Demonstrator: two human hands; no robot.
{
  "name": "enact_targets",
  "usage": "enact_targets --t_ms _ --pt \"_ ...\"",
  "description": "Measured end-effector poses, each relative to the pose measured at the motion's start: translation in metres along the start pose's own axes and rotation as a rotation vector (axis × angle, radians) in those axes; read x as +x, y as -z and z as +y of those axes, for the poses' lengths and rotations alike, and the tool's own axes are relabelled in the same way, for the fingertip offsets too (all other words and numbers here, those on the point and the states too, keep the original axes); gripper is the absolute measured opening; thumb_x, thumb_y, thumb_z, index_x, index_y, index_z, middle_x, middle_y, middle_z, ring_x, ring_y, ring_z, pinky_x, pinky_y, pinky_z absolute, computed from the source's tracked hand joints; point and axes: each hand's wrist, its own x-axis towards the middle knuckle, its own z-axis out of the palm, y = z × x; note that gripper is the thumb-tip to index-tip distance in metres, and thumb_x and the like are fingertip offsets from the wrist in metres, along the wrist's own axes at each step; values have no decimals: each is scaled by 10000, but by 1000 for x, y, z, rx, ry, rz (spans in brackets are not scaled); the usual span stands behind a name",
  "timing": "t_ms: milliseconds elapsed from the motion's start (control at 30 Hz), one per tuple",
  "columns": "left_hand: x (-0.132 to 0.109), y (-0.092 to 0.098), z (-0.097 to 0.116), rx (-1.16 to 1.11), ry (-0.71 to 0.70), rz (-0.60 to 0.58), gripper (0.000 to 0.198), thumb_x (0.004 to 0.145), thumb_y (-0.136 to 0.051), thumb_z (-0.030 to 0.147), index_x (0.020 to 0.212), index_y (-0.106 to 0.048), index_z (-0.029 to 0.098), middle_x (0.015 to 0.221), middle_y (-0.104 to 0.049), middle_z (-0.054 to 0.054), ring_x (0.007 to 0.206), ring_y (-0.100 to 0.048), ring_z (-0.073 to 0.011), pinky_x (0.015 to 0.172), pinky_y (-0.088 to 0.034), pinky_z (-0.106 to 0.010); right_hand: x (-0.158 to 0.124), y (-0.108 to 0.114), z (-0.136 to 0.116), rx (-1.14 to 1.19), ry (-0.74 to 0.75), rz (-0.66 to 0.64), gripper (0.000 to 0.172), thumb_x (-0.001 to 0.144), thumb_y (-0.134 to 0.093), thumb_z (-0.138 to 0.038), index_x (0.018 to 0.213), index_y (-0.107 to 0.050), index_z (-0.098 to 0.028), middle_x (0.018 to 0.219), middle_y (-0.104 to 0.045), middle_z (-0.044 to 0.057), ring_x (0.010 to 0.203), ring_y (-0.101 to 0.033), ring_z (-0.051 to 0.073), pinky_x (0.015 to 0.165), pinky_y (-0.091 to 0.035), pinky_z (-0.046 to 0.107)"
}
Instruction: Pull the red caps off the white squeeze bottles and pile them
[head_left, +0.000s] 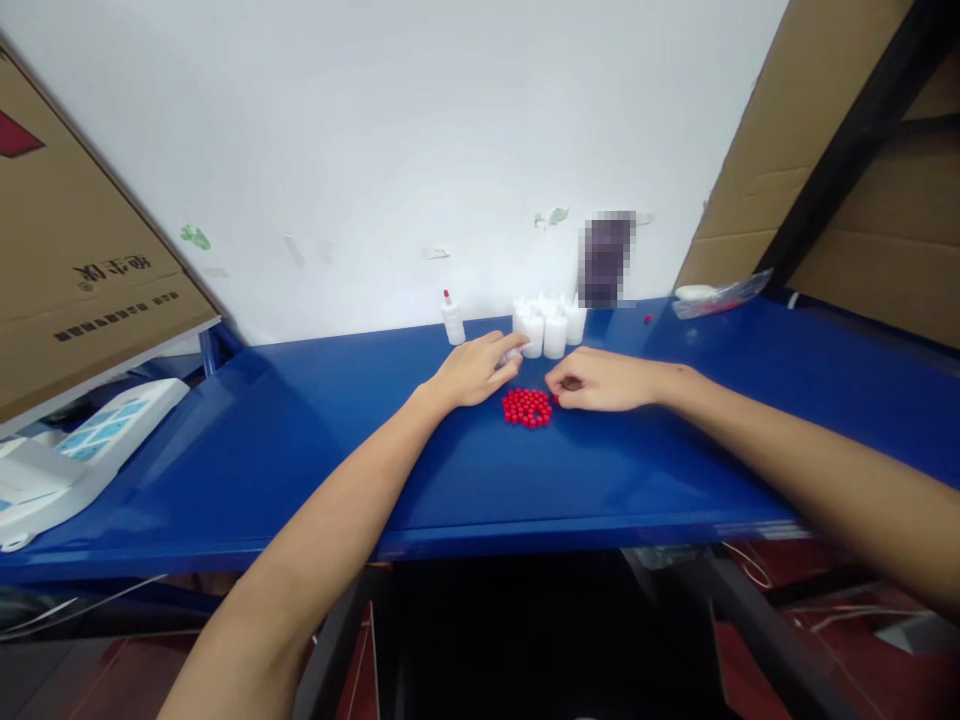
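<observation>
My left hand (478, 370) is closed around a small white bottle (511, 355), which lies tilted in the fingers and is partly hidden by them. Just right of a pile of small red caps (527, 408), my right hand (589, 380) is closed in a pinch, with a red cap (556, 399) at its fingertips. Behind both hands several white squeeze bottles (555, 335) stand upright in a tight group, with no red tips visible on them. One white bottle with a red cap (453, 320) stands apart to the left, near the wall.
The blue table (322, 430) runs along a white wall. A white device with blue panels (97, 440) sits at the left, below a cardboard box (90, 260). A single red cap (648, 318) and a clear plastic bag (720, 297) lie at the back right.
</observation>
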Motion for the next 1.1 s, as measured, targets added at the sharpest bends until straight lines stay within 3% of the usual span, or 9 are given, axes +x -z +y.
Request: enact_targets --t_ms 567,1100 --pt "0 -2 0 -23 -36 40 454 1052 -325 420 1370 -556 192 1096 -669 -101 974 -649 -238 881 -528 -388 1 1 3 51 -44 45 57 800 -590 -217 755 -564 -194 641 -534 -23 589 -464 122 602 -329 303" --pt "0 -2 -1 -36 -18 29 445 1049 -346 410 1373 -563 197 1141 -678 -100 1020 -658 -248 910 -529 -400 1 1 1 47 -49 40 123 828 -609 -256 735 -553 -198 644 -550 -24 588 -471 121 590 -348 303"
